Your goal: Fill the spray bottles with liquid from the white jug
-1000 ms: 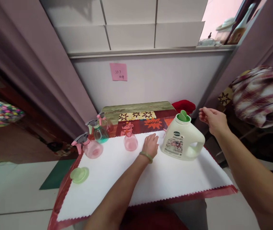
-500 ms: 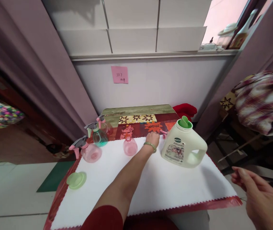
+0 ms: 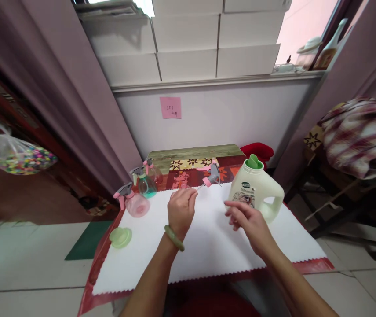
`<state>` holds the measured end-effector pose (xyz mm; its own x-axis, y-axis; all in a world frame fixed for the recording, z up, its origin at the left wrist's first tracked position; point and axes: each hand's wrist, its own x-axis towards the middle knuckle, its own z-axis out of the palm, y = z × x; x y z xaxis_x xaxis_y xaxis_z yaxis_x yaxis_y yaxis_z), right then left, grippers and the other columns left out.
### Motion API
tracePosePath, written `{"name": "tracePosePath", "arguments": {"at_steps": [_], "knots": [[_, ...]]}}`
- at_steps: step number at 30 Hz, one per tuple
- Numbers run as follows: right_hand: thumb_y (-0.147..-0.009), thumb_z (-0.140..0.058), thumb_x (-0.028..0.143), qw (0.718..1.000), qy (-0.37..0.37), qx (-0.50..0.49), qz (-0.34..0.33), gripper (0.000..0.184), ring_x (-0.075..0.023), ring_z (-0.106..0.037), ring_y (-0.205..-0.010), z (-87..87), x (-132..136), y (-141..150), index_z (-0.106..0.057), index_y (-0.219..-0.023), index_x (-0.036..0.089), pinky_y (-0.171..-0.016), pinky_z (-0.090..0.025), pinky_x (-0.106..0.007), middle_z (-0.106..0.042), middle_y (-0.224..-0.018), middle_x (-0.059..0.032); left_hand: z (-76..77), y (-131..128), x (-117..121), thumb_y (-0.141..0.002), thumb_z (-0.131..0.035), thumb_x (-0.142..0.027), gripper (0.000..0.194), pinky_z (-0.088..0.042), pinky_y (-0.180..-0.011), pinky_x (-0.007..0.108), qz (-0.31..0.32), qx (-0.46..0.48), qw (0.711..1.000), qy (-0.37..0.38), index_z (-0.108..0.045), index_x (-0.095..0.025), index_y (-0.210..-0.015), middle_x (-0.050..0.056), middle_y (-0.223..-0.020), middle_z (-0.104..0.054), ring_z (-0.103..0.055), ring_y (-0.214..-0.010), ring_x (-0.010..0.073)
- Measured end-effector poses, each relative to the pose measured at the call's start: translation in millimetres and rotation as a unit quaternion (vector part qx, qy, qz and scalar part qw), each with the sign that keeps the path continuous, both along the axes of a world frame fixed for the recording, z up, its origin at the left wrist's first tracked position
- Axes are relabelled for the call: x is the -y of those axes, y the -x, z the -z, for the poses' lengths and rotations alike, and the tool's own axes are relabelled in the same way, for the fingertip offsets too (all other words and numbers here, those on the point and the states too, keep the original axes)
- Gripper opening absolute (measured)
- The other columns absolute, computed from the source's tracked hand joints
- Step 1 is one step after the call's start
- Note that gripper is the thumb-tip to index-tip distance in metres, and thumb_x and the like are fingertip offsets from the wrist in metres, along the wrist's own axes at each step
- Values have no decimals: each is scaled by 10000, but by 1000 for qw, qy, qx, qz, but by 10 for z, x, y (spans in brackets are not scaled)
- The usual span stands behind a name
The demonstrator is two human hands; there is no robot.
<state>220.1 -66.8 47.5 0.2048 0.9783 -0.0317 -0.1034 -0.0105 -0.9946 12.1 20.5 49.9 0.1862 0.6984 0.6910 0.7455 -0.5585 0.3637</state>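
Note:
My left hand [image 3: 181, 208], with a green bangle at the wrist, is closed over the middle of the white cloth. It pinches the thin tube of a grey and pink spray head [image 3: 212, 176], whose collar points back toward my fingers. A pink bottle body is mostly hidden behind this hand. In front of the cream detergent jug [image 3: 263, 193], my right hand [image 3: 245, 220] is open, its fingers slightly bent and holding nothing. A green cup [image 3: 253, 162] sits in the jug's mouth.
At the left stand a pink spray bottle [image 3: 136, 205], a teal one [image 3: 147, 186] and another pink one [image 3: 155, 173] behind. A green lid [image 3: 121, 237] lies near the left edge of the white cloth [image 3: 204, 251]. A plaid cloth bundle [image 3: 362, 136] is at right.
The spray head has come out from beside the jug, its tube in my left hand, which has moved left and nearer. My right hand has come in from the lower right to the jug's front.

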Motion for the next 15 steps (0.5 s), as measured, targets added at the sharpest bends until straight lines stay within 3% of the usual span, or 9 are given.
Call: {"name": "tracePosePath", "arguments": {"at_steps": [3, 6, 8, 10, 13, 15], "knots": [[-710, -824, 616, 992, 27, -122, -21, 547, -134, -637, -639, -52, -262, 359, -765, -1045, 188, -475, -437, -223, -767, -1015, -102, 37, 115, 238, -1003, -561, -247, 188, -495, -819, 365, 5, -19, 997, -73, -733, -214, -932, 35, -839, -760, -685, -794, 204], [-651, -882, 561, 981, 10, -194, 19, 500, -97, -592, -597, -57, -360, 673, -749, -945, 179, -453, -380, -206, -758, -992, -79, 56, 151, 393, -1010, -531, -225, 217, -492, -857, 383, 10, -77, 994, -82, -728, -231, -919, 29, -780, -735, -674, -750, 201], [-641, -899, 531, 973, -8, -223, 51, 496, -85, -551, -581, -44, -345, 783, -745, -949, 175, -474, -396, -213, -753, -942, -68, 95, 183, 472, -1005, -539, -216, 191, -473, -978, 419, 18, -100, 990, -101, -726, -250, -987, 29, -842, -750, -701, -832, 207], [-669, -885, 527, 970, -35, -222, 94, 492, -87, -537, -585, -29, -294, 772, -742, -981, 174, -510, -430, -231, -748, -928, -65, 172, 247, 513, -966, -635, -277, 190, -379, -1132, 499, 7, -89, 986, -138, -700, -275, -1145, 61, -1065, -764, -700, -1066, 253], [-731, -852, 509, 967, -96, -149, 185, 464, -104, -554, -611, -38, -184, 563, -734, -1038, 183, -562, -471, -267, -741, -968, -61, 362, 393, 430, -831, -794, -460, 655, -243, -1218, 603, -70, 20, 988, -137, -545, -270, -1406, 166, -1449, -593, -514, -1393, 363], [-760, -841, 475, 956, -138, -92, 240, 429, -113, -567, -639, -73, -102, 381, -733, -1056, 184, -606, -496, -286, -738, -1000, -63, 527, 474, 268, -778, -824, -515, 906, -271, -1209, 607, -121, 119, 984, -63, -391, -228, -1520, 220, -1544, -476, -422, -1467, 388]]}}
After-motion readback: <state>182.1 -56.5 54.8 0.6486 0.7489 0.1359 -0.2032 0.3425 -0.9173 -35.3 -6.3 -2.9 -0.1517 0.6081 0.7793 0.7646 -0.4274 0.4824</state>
